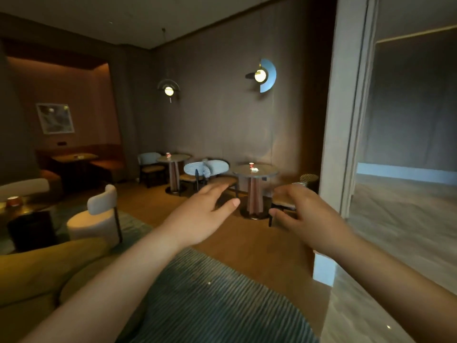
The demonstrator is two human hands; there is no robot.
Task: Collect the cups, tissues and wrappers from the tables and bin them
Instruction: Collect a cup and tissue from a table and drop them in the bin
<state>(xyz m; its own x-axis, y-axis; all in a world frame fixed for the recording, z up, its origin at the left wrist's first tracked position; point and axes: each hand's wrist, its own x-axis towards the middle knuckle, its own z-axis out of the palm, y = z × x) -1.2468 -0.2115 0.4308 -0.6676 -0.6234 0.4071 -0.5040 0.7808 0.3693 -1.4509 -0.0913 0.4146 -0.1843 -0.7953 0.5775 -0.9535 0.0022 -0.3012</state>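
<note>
Against the far wall stand two round pedestal tables: the nearer round table [255,170] and the farther round table [173,158]. Each carries one red cup: the nearer cup [251,165] has one small white crumpled piece, a tissue or wrapper [254,169], lying just beside it, and the farther cup [168,155] stands alone near its table's edge. A third reddish cup [13,201] sits on a low dark table [29,214] at the left edge, blurred. Two hanging lamps are lit above the round tables, the blue lamp [262,75] and the smaller lamp [169,90].

Both bare hands reach forward in mid-air, well apart from every cup. The left hand [205,214] is spread, fingers loose, thumb out, gripping nothing. The right hand [304,214] is likewise unclenched with curved fingers and holds nothing. A striped cushion [217,300] fills the foreground beneath the forearms, and one pale chair [99,216] stands at the left.
</note>
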